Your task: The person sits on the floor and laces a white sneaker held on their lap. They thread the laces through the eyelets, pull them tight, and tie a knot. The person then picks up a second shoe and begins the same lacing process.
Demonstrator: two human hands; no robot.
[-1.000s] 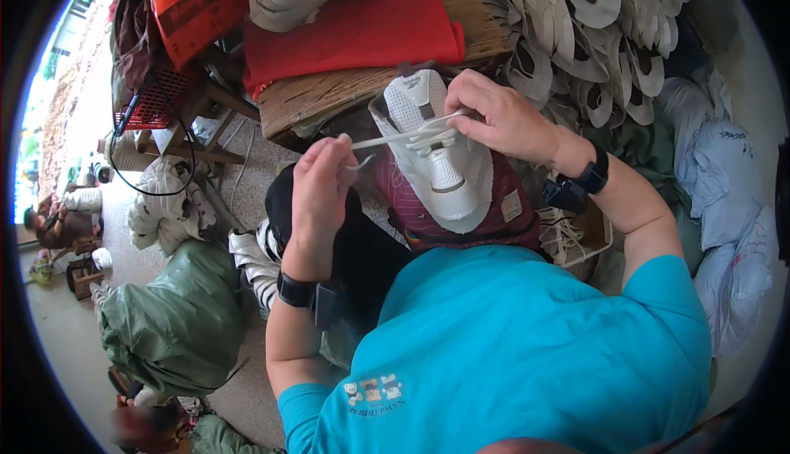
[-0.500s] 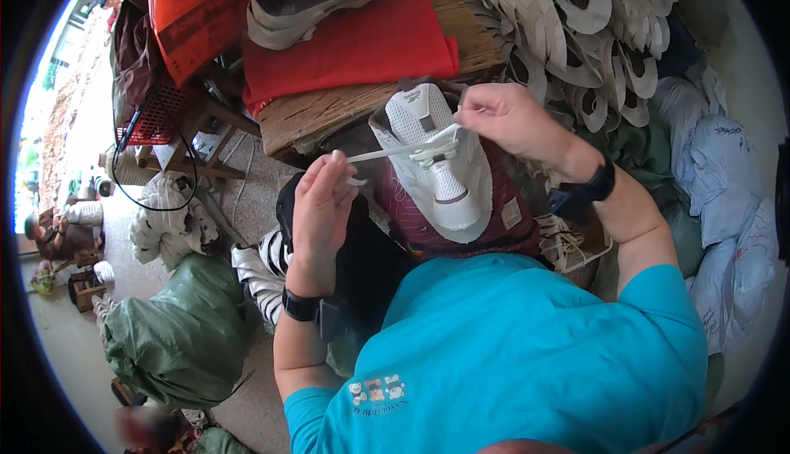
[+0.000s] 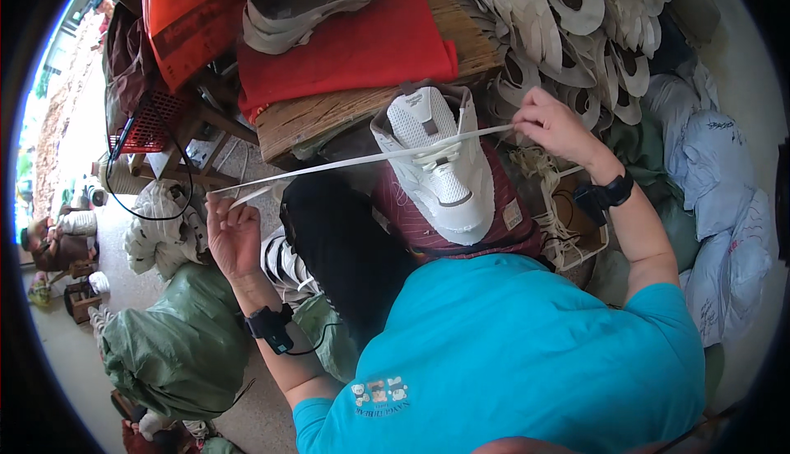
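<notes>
A white shoe upper (image 3: 448, 190) with a perforated tongue rests on the maroon cloth (image 3: 514, 199) over my lap, its toe toward me. A flat white shoelace (image 3: 346, 162) is drawn out in a long line across the upper, at the laced part. Its left stretch is pinched by my left hand (image 3: 234, 236), out past my knee, with a short end folded back near the fingers. Over to the right of the upper, my right hand (image 3: 553, 125) has its fingertips closed on the other stretch of the lace.
Ahead stands a wooden table (image 3: 321, 121) with a red cloth (image 3: 370, 51) and a stack of pale shoe parts (image 3: 309, 1) on it. More shoe parts (image 3: 568, 34) hang in bunches at the far right. White sacks (image 3: 716, 166) lie at the right, a green sack (image 3: 181, 343) at the left.
My hands have moved apart, the left one far to the left and toward me, the right one to the right. Between them the lace now spans a much longer, tauter line.
</notes>
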